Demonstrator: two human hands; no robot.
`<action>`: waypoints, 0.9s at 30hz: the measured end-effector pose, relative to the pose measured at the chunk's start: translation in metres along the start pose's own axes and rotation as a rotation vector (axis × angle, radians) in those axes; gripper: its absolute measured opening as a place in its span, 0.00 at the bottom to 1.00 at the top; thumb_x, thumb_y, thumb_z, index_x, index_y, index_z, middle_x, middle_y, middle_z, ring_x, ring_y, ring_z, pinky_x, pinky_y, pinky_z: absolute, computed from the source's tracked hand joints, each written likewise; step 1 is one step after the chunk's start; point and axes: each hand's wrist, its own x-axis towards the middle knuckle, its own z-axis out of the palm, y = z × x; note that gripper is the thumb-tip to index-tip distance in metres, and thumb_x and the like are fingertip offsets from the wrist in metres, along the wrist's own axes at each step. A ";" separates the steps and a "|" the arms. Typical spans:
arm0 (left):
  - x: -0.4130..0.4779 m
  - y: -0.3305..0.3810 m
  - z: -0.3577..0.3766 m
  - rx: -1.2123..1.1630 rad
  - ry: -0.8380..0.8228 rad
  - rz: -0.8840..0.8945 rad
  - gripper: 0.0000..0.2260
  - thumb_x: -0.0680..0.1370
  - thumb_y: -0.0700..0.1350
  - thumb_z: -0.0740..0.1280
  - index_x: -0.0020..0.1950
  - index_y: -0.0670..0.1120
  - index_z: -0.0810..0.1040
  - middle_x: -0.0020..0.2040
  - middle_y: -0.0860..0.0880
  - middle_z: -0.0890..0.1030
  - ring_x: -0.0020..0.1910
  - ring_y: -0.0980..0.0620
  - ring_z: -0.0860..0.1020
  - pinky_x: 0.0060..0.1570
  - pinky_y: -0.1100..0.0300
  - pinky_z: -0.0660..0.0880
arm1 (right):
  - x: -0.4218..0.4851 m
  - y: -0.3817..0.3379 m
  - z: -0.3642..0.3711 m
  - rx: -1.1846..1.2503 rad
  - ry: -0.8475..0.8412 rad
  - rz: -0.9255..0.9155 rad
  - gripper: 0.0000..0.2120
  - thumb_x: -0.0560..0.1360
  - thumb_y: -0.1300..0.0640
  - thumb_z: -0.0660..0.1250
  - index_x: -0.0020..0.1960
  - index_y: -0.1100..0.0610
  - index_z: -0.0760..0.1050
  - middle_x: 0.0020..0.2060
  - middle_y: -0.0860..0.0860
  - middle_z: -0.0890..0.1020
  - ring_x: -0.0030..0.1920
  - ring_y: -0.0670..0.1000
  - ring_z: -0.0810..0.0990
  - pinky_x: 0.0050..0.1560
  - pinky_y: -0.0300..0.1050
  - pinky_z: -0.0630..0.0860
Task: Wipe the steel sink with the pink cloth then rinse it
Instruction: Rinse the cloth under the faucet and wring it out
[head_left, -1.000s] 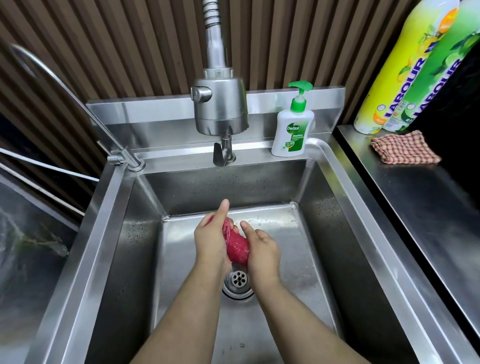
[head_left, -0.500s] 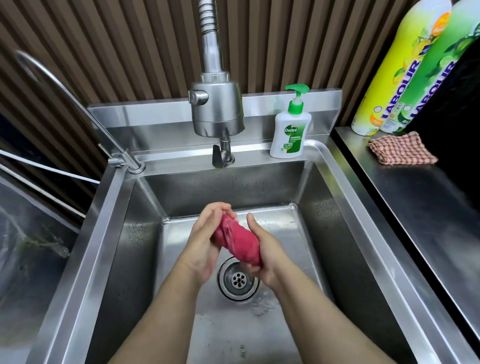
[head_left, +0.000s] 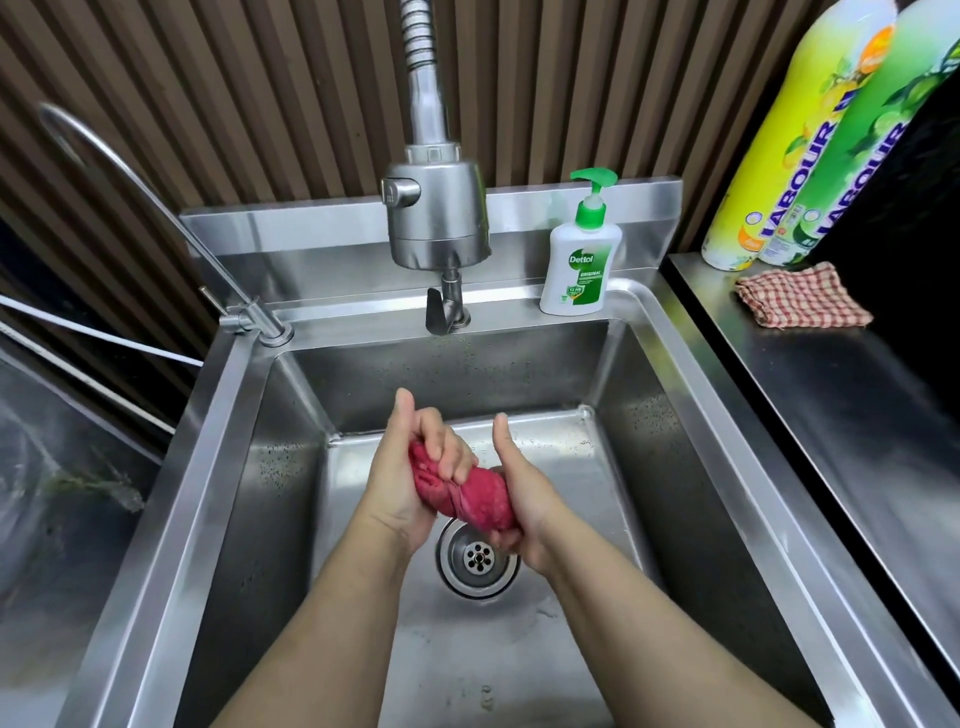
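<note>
Both forearms reach from the near edge over the basin of the steel sink (head_left: 249, 467), meeting above the drain (head_left: 479, 558). Left hand (head_left: 415, 478): palm turned toward the right, thumb raised toward the far wall, fingers (head_left: 452, 452) curled fully closed over the left end of the pink cloth (head_left: 478, 496). The cloth is wrung into a compact roll lying slantwise between the two hands, its left end higher and farther, its right end nearer; it hangs just above the drain, clear of the basin floor. Right hand (head_left: 524, 499): thumb pointing up and away, fingers wrapped closed beneath and around the right end of the roll, their tips showing under it. Far of the hands, the spray faucet head (head_left: 436, 218) hangs over the back rim, with a soap pump bottle (head_left: 579, 260) to its right on the ledge. On the table at right lie a checked cloth (head_left: 800, 304) and two detergent bottles (head_left: 810, 135).
</note>
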 end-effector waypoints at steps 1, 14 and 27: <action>0.001 -0.001 0.005 0.014 0.083 -0.002 0.28 0.68 0.66 0.64 0.24 0.44 0.64 0.18 0.48 0.65 0.20 0.51 0.66 0.29 0.60 0.67 | 0.004 0.004 0.004 0.051 0.099 -0.063 0.37 0.54 0.17 0.55 0.33 0.53 0.66 0.26 0.54 0.67 0.22 0.51 0.65 0.20 0.35 0.60; 0.009 -0.023 0.006 0.018 0.935 -0.081 0.28 0.70 0.66 0.66 0.26 0.46 0.59 0.19 0.50 0.62 0.19 0.51 0.61 0.22 0.62 0.62 | 0.016 0.022 0.019 -0.223 0.474 -0.473 0.25 0.73 0.42 0.66 0.23 0.52 0.66 0.23 0.47 0.64 0.28 0.50 0.64 0.34 0.46 0.66; 0.013 -0.032 0.001 0.123 1.007 -0.167 0.28 0.70 0.65 0.66 0.23 0.45 0.64 0.16 0.50 0.66 0.21 0.48 0.65 0.32 0.56 0.68 | 0.011 0.025 0.009 -0.413 0.498 -0.467 0.26 0.76 0.43 0.63 0.24 0.53 0.63 0.22 0.48 0.65 0.27 0.48 0.65 0.33 0.43 0.65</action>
